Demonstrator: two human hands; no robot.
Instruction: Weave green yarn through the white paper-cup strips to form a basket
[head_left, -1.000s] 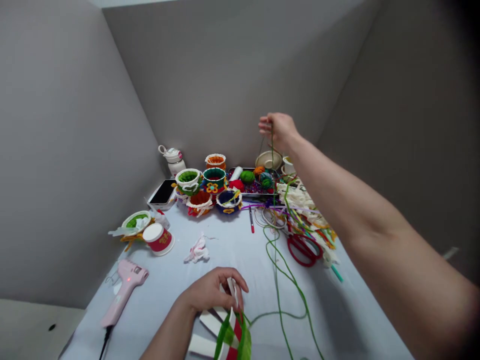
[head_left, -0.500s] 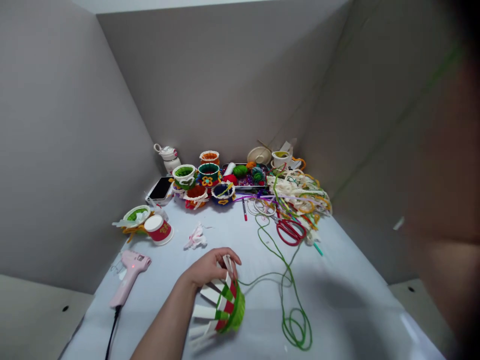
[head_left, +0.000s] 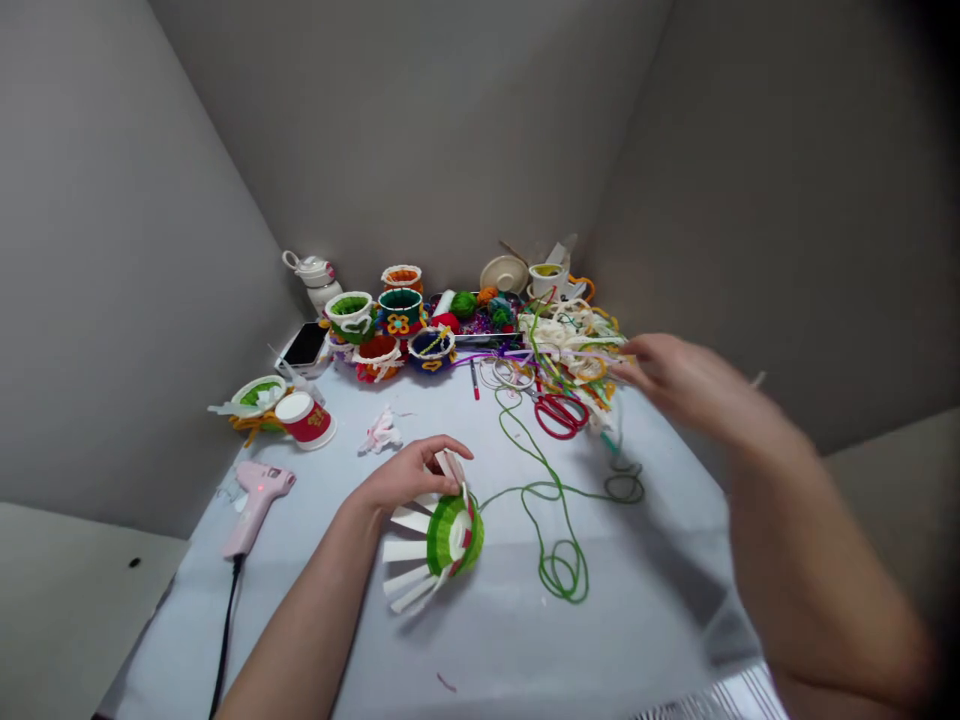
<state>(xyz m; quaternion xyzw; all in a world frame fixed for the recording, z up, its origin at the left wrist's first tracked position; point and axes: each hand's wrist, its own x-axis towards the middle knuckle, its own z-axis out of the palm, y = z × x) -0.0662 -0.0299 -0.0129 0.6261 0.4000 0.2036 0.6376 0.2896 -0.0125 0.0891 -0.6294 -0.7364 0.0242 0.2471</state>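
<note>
My left hand (head_left: 411, 473) rests on a paper cup (head_left: 441, 535) cut into white strips and partly woven with green cord; its fingers curl round the strips. A long green cord (head_left: 559, 520) runs from the cup and lies in loops on the table. My right hand (head_left: 667, 380) is blurred by motion, low over the table beside a pile of coloured cords (head_left: 574, 345) and red scissors (head_left: 556, 413). Its fingers look pinched, and the green cord seems to rise toward them.
A pink glue gun (head_left: 253, 496) with its cable lies at the left. A red paper cup (head_left: 304, 419), several finished woven cups (head_left: 379, 325), a phone (head_left: 304, 344), a white teapot (head_left: 311, 272), yarn balls in a tray (head_left: 480, 315) and a red pen (head_left: 474, 380) crowd the back. Grey walls close in.
My right hand dropped from high above the table, passed close to the camera, and now hovers by the cord pile. The green cord fell into loops. The woven cup turned under my left hand.
</note>
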